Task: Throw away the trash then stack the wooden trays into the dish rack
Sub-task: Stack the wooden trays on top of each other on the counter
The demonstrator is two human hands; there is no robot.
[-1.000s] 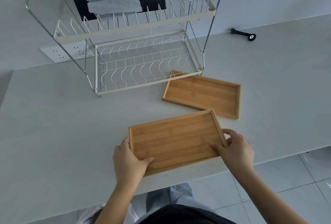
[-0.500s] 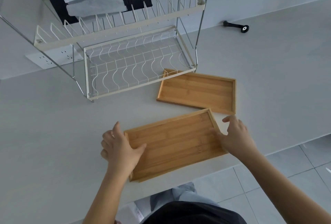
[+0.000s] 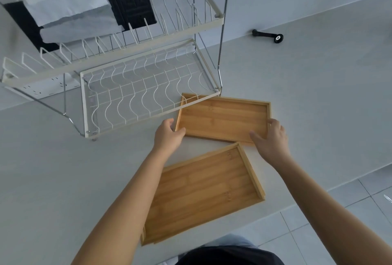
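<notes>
Seen from above, both hands grip the far wooden tray on a pale grey desk: the left hand at its near-left corner, the right hand at its near-right corner. A second wooden tray lies nearer, partly under the left forearm. A white two-tier dish rack stands at the left, its front right corner over the far tray.

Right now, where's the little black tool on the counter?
In the head view, the black tool lies far right on the counter, against the wall, right of the dish rack and beyond the farther wooden tray.
</notes>
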